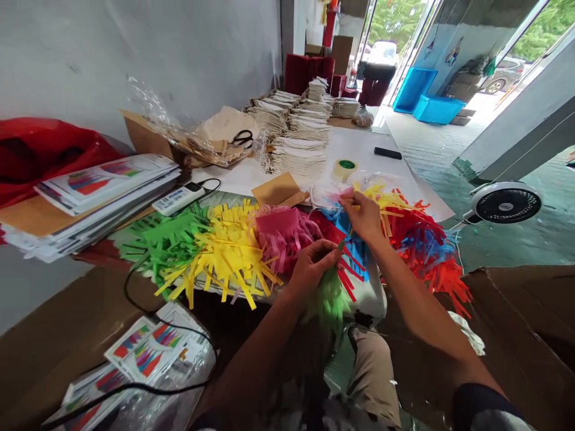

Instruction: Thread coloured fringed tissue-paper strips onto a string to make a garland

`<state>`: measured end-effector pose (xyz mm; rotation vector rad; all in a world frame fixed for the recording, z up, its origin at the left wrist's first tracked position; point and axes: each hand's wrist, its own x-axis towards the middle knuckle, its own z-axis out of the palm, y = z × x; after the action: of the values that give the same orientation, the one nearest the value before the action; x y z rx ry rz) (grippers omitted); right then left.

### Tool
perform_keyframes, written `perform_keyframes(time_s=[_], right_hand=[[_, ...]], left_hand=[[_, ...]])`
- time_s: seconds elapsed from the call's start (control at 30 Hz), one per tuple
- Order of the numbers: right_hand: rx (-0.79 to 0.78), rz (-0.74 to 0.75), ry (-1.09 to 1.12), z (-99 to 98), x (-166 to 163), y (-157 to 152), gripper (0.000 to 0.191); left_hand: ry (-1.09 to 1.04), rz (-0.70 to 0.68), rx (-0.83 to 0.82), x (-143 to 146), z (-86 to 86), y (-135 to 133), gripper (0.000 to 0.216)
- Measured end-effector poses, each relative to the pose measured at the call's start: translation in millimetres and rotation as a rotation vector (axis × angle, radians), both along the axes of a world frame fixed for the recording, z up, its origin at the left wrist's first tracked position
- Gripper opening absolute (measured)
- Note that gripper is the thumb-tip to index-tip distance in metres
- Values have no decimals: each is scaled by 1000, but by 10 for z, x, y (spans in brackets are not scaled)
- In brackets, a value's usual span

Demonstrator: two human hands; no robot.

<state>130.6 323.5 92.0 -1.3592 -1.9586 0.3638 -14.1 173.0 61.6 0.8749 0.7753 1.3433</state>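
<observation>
My left hand [315, 261] pinches the twisted top of a green paper tassel [331, 299], whose strips hang blurred below the table edge. Just beyond it, my right hand [365, 216] has thumb and fingers drawn together at the rim of a clear plastic tray [318, 196]. What its fingertips hold, if anything, I cannot make out. Beneath the right hand lie blue fringed strips [344, 224]. Fringed paper in green [173, 236], yellow [229, 245], and pink [283, 227] is spread to the left. Red fringes [442, 272] are heaped to the right.
Stacks of white paper bags [299, 155] stand farther back. A tape roll [345, 169] and black phone [387, 154] lie nearby. Scissors [243, 139] rest among wrappings. Printed packets [99, 185] are piled left, and a fan [507, 202] stands right. A black cable [148, 389] crosses the lower left.
</observation>
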Motion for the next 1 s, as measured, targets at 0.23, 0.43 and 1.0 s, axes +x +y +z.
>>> perform_keyframes(time_s=[0.23,0.43,1.0], right_hand=[[40,200,329,5,396,-998,24],[40,146,343,-27,540,-1167,25],[150,99,326,-86,610,-1508,19]], left_hand=[[258,142,50,76,88,-226,36],[356,143,88,202,26,-226,29],[463,111,150,360,13,-319,21]])
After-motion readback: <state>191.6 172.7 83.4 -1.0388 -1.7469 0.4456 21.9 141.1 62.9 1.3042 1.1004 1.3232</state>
